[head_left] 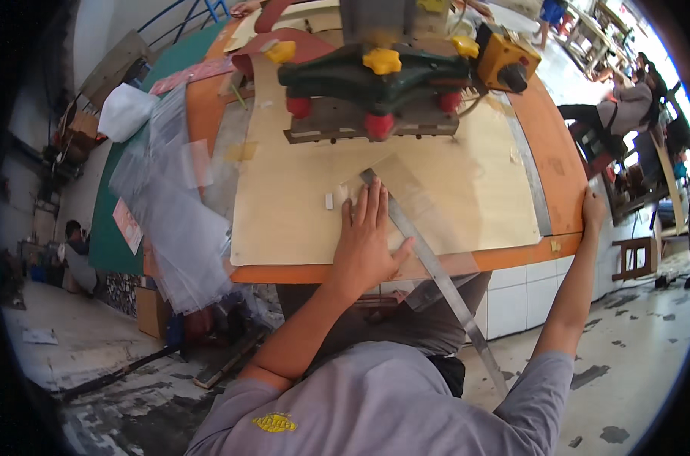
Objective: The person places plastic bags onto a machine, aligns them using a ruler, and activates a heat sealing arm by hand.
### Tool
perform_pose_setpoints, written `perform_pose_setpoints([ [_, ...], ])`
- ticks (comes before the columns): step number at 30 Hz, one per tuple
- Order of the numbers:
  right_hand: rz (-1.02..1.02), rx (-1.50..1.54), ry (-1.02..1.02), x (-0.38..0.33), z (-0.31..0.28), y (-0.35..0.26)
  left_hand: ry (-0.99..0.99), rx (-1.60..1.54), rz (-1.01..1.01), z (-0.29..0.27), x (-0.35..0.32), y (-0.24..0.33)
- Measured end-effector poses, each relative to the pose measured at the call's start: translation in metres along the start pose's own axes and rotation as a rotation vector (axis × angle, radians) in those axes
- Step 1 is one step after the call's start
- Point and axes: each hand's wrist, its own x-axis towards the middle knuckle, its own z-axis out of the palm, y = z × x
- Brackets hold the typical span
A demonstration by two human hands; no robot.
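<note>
Fingers stretched out and pressed together, my left hand point(367, 239) lies flat on the pale yellow board point(284, 197), its fingertips at the upper end of a long steel ruler point(436, 275). The ruler runs slantwise down past the front edge of the table, its lower end in front of my body. A clear plastic sheet point(421, 197) lies under the ruler, partly hidden by it and the hand. Left of my fingertips is a small whitish block point(329, 201). My right hand point(593, 209) is closed at the right edge of the orange table point(559, 182), its fingers partly hidden.
Just beyond my left hand stands a dark green press head point(383, 80) with yellow knobs and red feet. A yellow control box point(506, 59) is at its right. Clear plastic bags point(174, 205) pile over the table's left side. A person point(626, 110) sits at far right.
</note>
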Motion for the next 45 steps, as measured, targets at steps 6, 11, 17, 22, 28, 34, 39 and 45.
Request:
perform_pose_setpoints([
  [6,0.059,-0.005,-0.066,-0.006,-0.022,0.013,0.001,-0.015,0.041,0.000,0.000,0.006],
  [11,0.039,0.036,-0.070,-0.005,-0.023,0.019,-0.011,-0.008,0.033,-0.001,-0.002,0.007],
  [17,0.077,0.047,-0.084,-0.007,-0.022,0.017,-0.029,-0.019,0.026,-0.005,-0.001,0.007],
  [22,0.083,-0.003,-0.080,-0.009,-0.023,0.013,-0.045,-0.017,0.023,-0.006,0.001,0.007],
  [28,0.055,0.024,-0.109,-0.006,-0.025,0.016,-0.041,-0.041,0.017,-0.005,0.003,0.008],
  [34,0.025,0.034,-0.069,-0.010,-0.025,0.016,-0.047,-0.033,0.011,-0.006,0.002,0.008],
  [39,0.017,0.001,-0.106,-0.008,-0.026,0.021,-0.033,-0.025,0.024,-0.005,-0.001,0.007],
  [45,0.047,-0.007,-0.088,-0.010,-0.024,0.018,-0.028,-0.031,0.025,-0.005,-0.001,0.006],
])
